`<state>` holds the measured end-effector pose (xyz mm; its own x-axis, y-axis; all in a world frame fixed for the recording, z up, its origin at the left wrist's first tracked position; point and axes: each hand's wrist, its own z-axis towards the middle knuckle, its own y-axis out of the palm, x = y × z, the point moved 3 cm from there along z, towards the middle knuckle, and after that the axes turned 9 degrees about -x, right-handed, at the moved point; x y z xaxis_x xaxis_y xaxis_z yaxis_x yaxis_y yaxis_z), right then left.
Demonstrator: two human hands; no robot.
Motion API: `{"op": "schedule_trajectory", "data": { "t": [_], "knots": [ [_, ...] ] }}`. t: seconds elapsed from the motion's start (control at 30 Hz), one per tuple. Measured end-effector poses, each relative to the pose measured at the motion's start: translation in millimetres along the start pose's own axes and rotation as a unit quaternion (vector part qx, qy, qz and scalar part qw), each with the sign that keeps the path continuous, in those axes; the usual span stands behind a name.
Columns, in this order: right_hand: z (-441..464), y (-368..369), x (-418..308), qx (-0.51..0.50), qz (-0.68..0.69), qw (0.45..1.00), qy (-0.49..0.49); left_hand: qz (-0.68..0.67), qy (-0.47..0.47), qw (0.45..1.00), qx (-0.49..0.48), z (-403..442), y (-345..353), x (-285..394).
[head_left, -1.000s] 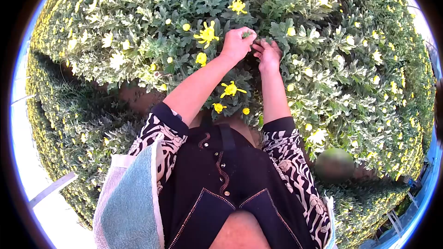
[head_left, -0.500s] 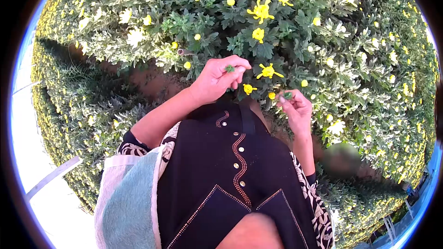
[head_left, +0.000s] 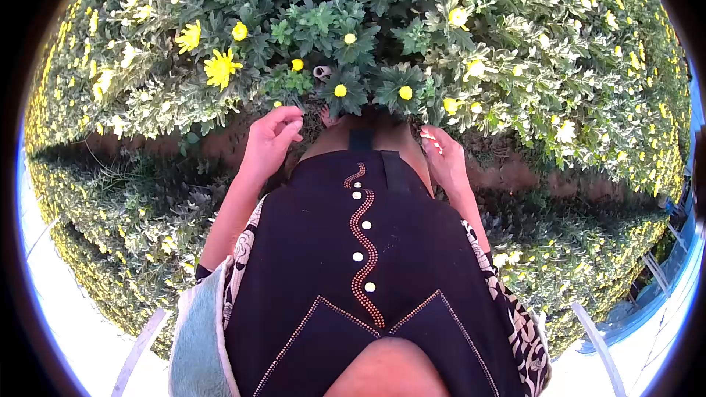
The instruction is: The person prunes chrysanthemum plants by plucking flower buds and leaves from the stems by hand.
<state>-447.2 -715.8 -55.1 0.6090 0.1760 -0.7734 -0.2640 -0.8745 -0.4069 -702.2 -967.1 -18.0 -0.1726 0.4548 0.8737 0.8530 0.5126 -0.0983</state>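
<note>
- In front of the person, leafy plants (head_left: 316,18) fill the ground, bearing more yellow blooms than can be counted.
- Two open yellow flowers (head_left: 220,68) stand ahead of the left hand (head_left: 272,143); one small bud (head_left: 277,104) sits just beyond its fingers.
- Those fingers are bent, the thumb near the forefinger; whether they pinch anything, I cannot tell.
- The right hand (head_left: 445,158) has half-curled fingers, near two pale yellow buds (head_left: 451,105); I cannot tell whether it holds anything.
- Between the hands' positions, farther out, are two round buds (head_left: 405,93) and one short tube (head_left: 321,72) among leaves.
- One black top (head_left: 309,235) blocks the middle ground.
- One towel (head_left: 197,349) hangs at the left arm; two pale posts (head_left: 140,353) slant behind.
</note>
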Motion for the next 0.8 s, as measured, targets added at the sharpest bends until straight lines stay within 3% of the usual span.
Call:
{"op": "schedule_trajectory", "data": {
  "t": [0.1, 0.17, 0.2, 0.23, 0.3, 0.37, 0.43, 0.5, 0.57, 0.6, 0.63, 0.7, 0.77, 0.8],
  "knots": [
    [26.4, 27.0, -12.4, 0.110, 0.130, 0.985, -0.006, -0.039, 0.018, 0.993, -0.113, 21.6, 15.0, 27.4],
    [43.8, 35.5, -13.1, 0.159, 0.200, 0.967, -0.006, 0.033, 0.085, 0.981, -0.174, 35.6, 32.1, 30.0],
    [51.6, 35.5, -12.1, 0.138, 0.184, 0.973, 0.021, 0.018, 0.120, 0.976, -0.181, 39.3, 44.3, 38.0],
    [62.2, 39.6, -5.7, 0.173, 0.140, 0.974, -0.048, 0.027, 0.112, 0.973, -0.199, 44.1, 55.6, 43.4],
    [81.6, 54.0, 19.8, 0.165, 0.205, 0.965, -0.015, 0.025, 0.098, 0.979, -0.179, 55.3, 78.2, 46.7],
    [89.9, 49.5, 14.6, 0.154, 0.201, 0.966, -0.053, 0.011, 0.063, 0.987, -0.149, 66.0, 99.0, 45.8],
    [98.4, 55.4, 19.0, 0.017, 0.309, 0.951, -0.021, 0.009, 0.074, 0.988, -0.132, 75.3, 110.6, 39.6],
    [102.0, 63.7, 13.8, 0.011, 0.338, 0.940, -0.035, 0.083, 0.117, 0.980, -0.141, 85.2, 118.9, 32.5],
    [100.2, 59.6, -5.3, 0.036, 0.475, 0.873, -0.103, 0.063, 0.125, 0.983, -0.119, 91.6, 124.1, 25.0],
    [103.3, 58.8, 4.4, 0.054, 0.477, 0.877, -0.017, 0.065, 0.100, 0.986, -0.120, 97.6, 125.6, 21.0],
    [104.9, 54.6, 10.0, 0.053, 0.479, 0.876, -0.018, 0.065, 0.074, 0.988, -0.121, 101.5, 128.3, 16.6],
    [107.9, 44.7, 22.0, 0.128, 0.495, 0.853, 0.101, 0.092, 0.126, 0.984, -0.086, 105.9, 131.1, 15.4],
    [133.2, 46.3, 63.4, 0.102, 0.441, 0.878, 0.153, 0.135, 0.166, 0.969, -0.125, 104.4, 132.7, 15.8],
    [145.2, 49.3, 80.8, 0.071, 0.353, 0.903, 0.233, 0.168, 0.180, 0.962, -0.121, 100.2, 132.2, 23.8]
  ]
}}
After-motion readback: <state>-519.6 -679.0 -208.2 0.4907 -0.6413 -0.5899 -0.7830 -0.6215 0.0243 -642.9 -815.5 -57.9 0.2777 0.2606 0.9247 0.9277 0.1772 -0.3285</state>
